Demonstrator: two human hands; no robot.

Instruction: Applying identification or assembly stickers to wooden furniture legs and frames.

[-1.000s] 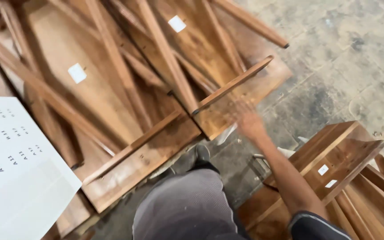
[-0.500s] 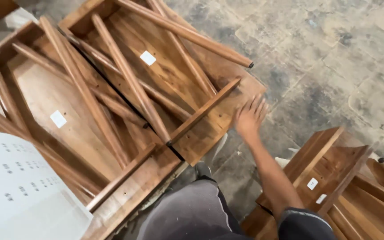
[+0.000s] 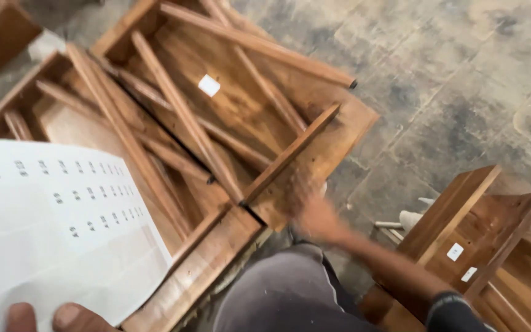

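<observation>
Two upturned wooden furniture frames (image 3: 173, 135) lie side by side on the concrete floor (image 3: 462, 80), undersides up, their legs and rails running diagonally from upper left to lower right. The nearer frame's corner rail (image 3: 290, 154) slants from upper right down to lower left, and its low end sits just beside the right hand (image 3: 314, 212). That hand reaches forward and leftward from the lower right, so the rail lies ahead of it and slightly to its left, long axis crossing the forearm's line. The right hand is the nearer of the two to the frame. It is badly motion-blurred: I cannot tell whether its grip is spread or closed, or whether it touches the wood.

More wooden pieces (image 3: 480, 227) with small white labels stand at the right, partly cut off by the picture's edge.

The left hand (image 3: 56, 316) shows only fingertips at the bottom edge, pinching a white sheet of paper (image 3: 50, 227) printed with rows of small marks; the sheet hides the frames' lower left part.
</observation>
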